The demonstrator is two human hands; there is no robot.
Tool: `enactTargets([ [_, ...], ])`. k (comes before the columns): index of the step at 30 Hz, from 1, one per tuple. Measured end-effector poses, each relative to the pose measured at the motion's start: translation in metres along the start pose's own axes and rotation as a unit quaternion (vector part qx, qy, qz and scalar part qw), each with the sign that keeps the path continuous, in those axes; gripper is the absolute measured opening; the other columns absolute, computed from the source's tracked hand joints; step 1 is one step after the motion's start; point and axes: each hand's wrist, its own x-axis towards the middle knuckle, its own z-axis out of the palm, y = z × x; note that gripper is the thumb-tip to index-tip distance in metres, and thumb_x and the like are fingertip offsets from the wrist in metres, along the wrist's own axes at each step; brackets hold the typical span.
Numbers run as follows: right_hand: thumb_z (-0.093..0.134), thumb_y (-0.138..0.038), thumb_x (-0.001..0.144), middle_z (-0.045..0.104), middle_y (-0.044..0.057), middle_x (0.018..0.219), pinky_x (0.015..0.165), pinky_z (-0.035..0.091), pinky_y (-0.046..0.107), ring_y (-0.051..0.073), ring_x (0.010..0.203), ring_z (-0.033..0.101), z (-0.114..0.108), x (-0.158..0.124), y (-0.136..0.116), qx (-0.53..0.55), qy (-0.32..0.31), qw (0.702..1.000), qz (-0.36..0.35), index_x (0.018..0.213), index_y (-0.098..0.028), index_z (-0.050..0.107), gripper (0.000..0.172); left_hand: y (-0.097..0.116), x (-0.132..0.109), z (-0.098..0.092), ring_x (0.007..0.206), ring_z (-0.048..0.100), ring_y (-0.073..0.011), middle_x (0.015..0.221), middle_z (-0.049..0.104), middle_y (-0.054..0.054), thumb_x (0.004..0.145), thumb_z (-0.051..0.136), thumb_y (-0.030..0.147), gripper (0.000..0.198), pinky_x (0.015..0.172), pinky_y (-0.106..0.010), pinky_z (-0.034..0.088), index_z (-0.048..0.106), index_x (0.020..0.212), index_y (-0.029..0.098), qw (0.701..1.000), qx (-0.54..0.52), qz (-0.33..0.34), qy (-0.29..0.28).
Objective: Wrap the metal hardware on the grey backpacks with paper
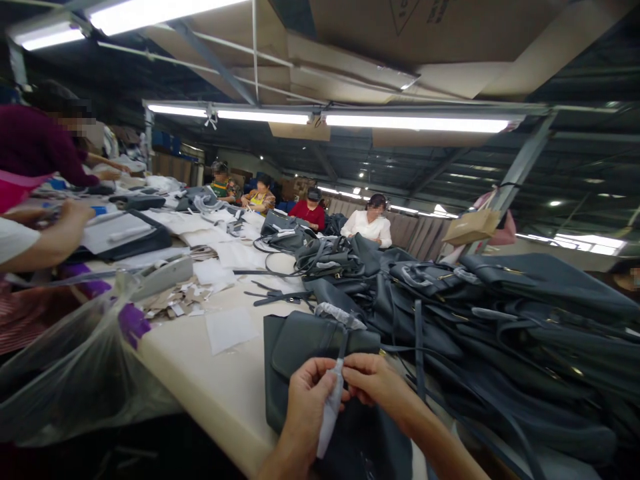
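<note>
Just above a dark grey leather handbag [320, 343] on the cream surface [200, 387], the left hand [305, 407] and right hand [375, 383] pinch a pale wrapped strap [330, 413]. A heaped pile of similar bags [500, 333] lies beside it; seated co-workers [367, 223] sit farther along.

No legible text — only a triangle mark and small printing on the overhead cardboard sheet [400, 40] — unreadable.

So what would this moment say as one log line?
left hand: pinches white-wrapped strap | right hand: pinches same strap | under hands: dark grey leather handbag | beside: heaped dark handbags
</note>
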Motion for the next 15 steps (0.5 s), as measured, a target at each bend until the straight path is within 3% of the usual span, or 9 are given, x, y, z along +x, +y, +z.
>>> enactTargets([
  [4,0.062,-0.045,0.067,0.054,-0.008,0.054,0.041,0.029,0.021,0.01,0.043,0.047,0.006,0.003,0.005,0.042,0.059,0.997,-0.007,0.103,-0.017,0.058,0.046,0.001,0.002,-0.001,0.047,0.06,-0.0134,0.058,0.064,-0.001,0.051,0.085,0.04,0.044,0.043,-0.023,0.047,0.06,0.075,0.013,1.0,0.012,-0.01,0.001],
  [7,0.065,-0.036,0.067,0.06,-0.006,0.059,0.046,0.034,0.022,0.012,0.051,0.054,0.011,0.001,0.004,0.095,0.083,0.992,-0.029,0.101,-0.017,0.057,0.04,0.001,0.002,-0.001,0.047,0.061,-0.0128,0.058,0.064,0.0,0.053,0.084,0.041,0.044,0.044,-0.022,0.047,0.057,0.075,0.014,1.0,0.021,-0.006,-0.008],
  [9,0.066,-0.029,0.067,0.064,-0.004,0.064,0.051,0.04,0.024,0.012,0.052,0.055,0.014,-0.002,0.002,0.171,0.066,0.982,-0.037,0.099,-0.017,0.058,0.035,0.0,0.002,0.0,0.046,0.061,-0.0128,0.055,0.062,0.003,0.053,0.084,0.042,0.046,0.043,-0.021,0.047,0.051,0.073,0.017,1.0,0.018,0.005,-0.01],
  [15,0.07,-0.017,0.062,0.071,0.002,0.08,0.053,0.046,0.027,0.013,0.058,0.058,0.022,-0.012,0.001,0.384,0.017,0.923,-0.014,0.097,-0.017,0.063,0.035,-0.001,0.0,0.001,0.042,0.06,-0.0138,0.051,0.061,0.006,0.049,0.087,0.047,0.063,0.041,-0.021,0.046,0.035,0.073,0.022,1.0,-0.02,0.007,-0.009],
])
